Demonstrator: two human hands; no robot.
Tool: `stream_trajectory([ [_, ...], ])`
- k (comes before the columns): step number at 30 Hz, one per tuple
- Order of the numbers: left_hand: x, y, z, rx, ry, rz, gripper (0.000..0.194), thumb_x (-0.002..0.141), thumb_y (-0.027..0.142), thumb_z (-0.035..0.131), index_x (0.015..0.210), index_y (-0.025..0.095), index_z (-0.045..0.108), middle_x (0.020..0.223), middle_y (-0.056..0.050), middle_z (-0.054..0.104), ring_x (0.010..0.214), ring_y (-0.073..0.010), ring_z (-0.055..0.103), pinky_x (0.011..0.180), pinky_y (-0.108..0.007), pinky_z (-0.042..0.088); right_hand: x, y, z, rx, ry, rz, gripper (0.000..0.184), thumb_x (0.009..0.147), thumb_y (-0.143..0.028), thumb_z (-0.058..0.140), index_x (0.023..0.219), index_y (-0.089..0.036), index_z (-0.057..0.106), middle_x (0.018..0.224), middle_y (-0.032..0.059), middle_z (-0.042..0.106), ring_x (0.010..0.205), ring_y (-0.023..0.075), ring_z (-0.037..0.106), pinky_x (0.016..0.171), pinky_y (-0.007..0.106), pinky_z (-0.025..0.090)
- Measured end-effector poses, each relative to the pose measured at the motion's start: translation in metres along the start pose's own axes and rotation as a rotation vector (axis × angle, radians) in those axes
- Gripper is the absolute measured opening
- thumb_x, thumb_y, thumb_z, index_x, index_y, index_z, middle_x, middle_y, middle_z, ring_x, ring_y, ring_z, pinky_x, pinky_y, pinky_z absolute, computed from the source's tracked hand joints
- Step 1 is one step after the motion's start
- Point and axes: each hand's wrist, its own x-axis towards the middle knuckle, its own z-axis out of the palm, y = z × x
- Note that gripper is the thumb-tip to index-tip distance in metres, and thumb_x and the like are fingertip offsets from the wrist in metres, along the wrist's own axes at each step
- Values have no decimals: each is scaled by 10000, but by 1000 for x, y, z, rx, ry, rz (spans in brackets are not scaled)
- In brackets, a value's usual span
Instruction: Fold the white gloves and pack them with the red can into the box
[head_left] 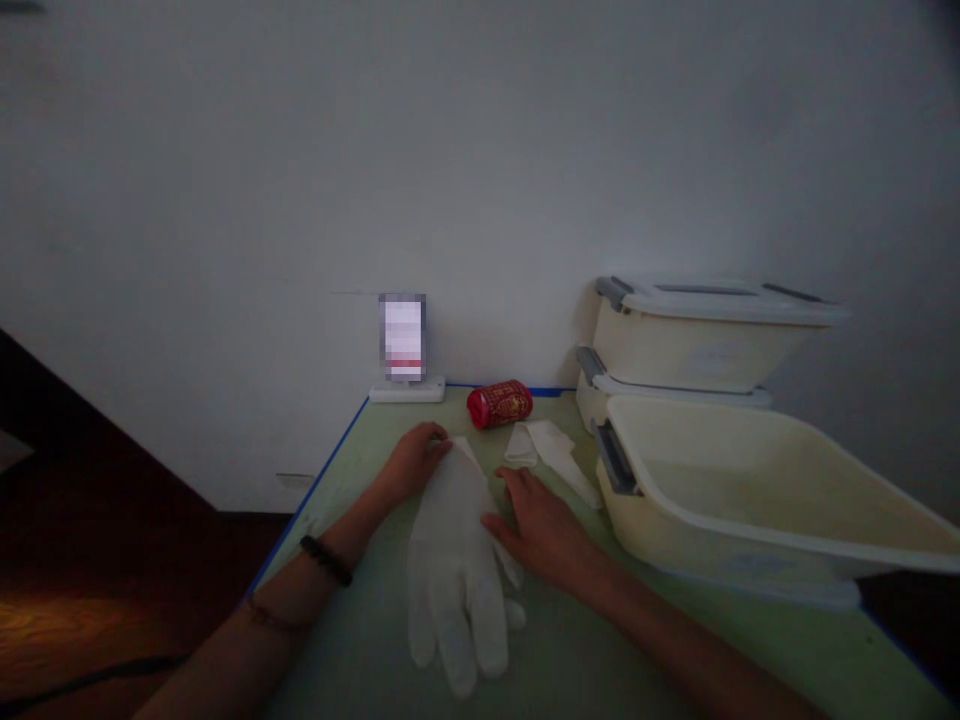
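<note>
A white rubber glove (454,560) lies flat on the green table (570,660), its fingers pointing toward me. My left hand (412,462) pinches the glove's cuff at the far end, fingers curled on it. My right hand (541,530) rests flat beside the glove's right edge, fingers together and touching it. A second white glove (551,450) lies crumpled just beyond my right hand.
A red can (499,404) lies on its side near the wall. A small white stand with a card (405,350) sits at the back. An open cream plastic tub (750,490) stands at right, with two lidded tubs (697,340) stacked behind it. The table's blue-edged left side drops to dark floor.
</note>
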Motion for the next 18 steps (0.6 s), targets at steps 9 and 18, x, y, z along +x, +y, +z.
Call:
stream_trajectory([
  [9, 8, 0, -5, 89, 161, 49, 213, 797, 214, 428, 976, 138, 513, 1056, -147, 519, 1046, -268, 448, 921, -452, 338, -23, -4, 8, -25, 24, -265, 411, 861, -340, 431, 1238, -178, 449, 1327, 109, 417, 1229, 235, 349, 1004, 441, 319],
  [18, -12, -1, -1, 106, -220, 291, 322, 851, 295, 398, 1133, 213, 530, 1218, -81, 536, 1150, -223, 441, 982, -417, 304, -46, 7, 15, -27, 104, -127, 440, 853, -273, 434, 1274, -151, 403, 1288, 130, 452, 1179, 235, 404, 967, 438, 370],
])
